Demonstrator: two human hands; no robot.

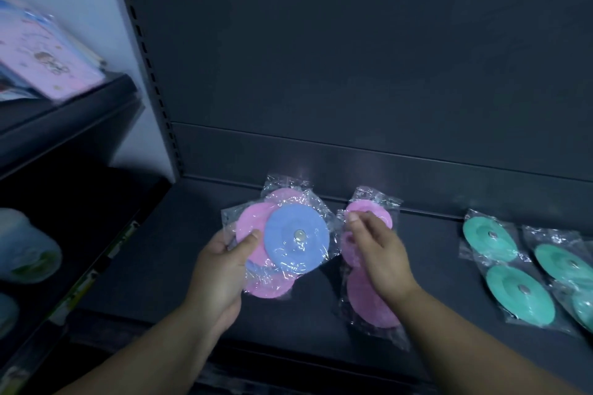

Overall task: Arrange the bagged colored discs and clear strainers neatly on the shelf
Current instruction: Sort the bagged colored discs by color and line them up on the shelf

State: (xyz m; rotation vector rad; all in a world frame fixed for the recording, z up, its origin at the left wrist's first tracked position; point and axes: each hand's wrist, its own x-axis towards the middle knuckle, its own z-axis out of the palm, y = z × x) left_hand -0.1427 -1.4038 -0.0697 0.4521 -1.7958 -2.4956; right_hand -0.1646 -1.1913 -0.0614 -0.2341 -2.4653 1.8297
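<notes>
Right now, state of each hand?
Left hand: holds a fan of bagged pink and blue discs.
Right hand: at the pink bagged discs on the shelf; blurred, grip cannot be told.

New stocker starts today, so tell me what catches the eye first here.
The blue disc stands out, topping a fan of bagged pink discs gripped in the left hand at centre. Just right of it, the right hand reaches onto a row of pink bags lying on the shelf; its grip is blurred. Bagged green discs lie at the far right.
</notes>
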